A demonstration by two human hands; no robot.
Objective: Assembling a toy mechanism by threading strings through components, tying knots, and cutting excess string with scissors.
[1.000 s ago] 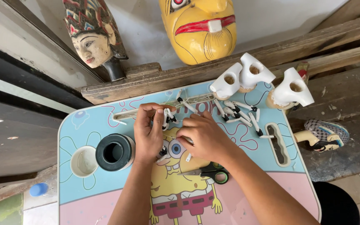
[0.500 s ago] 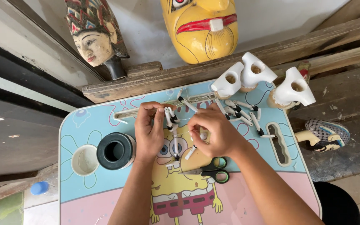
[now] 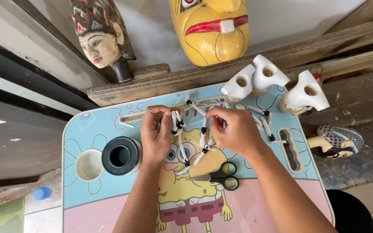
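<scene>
left hand (image 3: pixel 154 136) pinches one jointed puppet arm (image 3: pixel 178 129); right hand (image 3: pixel 234 129) grips string (image 3: pixel 199 105); more arm pieces (image 3: pixel 257 114) lie unstrung.

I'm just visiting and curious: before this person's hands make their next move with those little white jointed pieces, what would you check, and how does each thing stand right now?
1. Left hand grips a white jointed piece between its fingertips: ok.
2. Right hand has hold of a second piece or thread: cannot tell, its fingers hide the pinch.
3. Scissors lie within reach on the small table, blades shut: ok.
4. Black spool stands upright beside the left wrist, apart from it: ok.
5. Spare white pieces lie loose behind the right hand, none at the table edge: ok.
6. Thread free of tangles: cannot tell, too thin.
</scene>
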